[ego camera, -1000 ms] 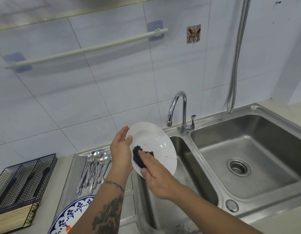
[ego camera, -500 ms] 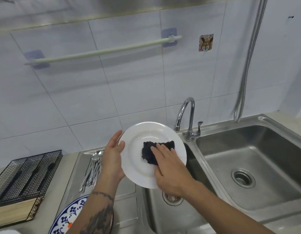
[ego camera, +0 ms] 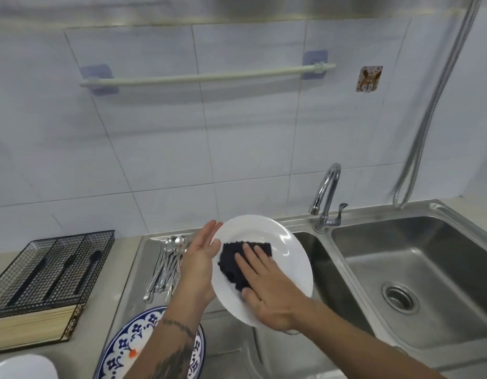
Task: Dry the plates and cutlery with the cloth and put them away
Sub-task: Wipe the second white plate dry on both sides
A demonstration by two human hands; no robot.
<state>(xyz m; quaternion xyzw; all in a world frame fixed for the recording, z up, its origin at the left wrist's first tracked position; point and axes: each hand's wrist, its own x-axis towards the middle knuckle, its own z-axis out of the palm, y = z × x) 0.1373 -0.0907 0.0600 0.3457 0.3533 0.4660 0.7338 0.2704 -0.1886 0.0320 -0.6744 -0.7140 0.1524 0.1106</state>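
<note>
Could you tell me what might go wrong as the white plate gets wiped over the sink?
1. The left hand steadies the white plate only at its rim, with no firm grip, so pressure from the right hand on the dark cloth could tip it into the sink.
2. Setting it down carelessly could knock the spoons or the blue patterned plate below.

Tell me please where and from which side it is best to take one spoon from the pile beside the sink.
Grip a spoon by its thin handle, near the end that points toward the person, and come from above. The spoons lie flat on the steel draining board, bowls toward the wall, handles fanned out at the near end, so the fingers can likely pinch one handle there without disturbing the rest.
</note>
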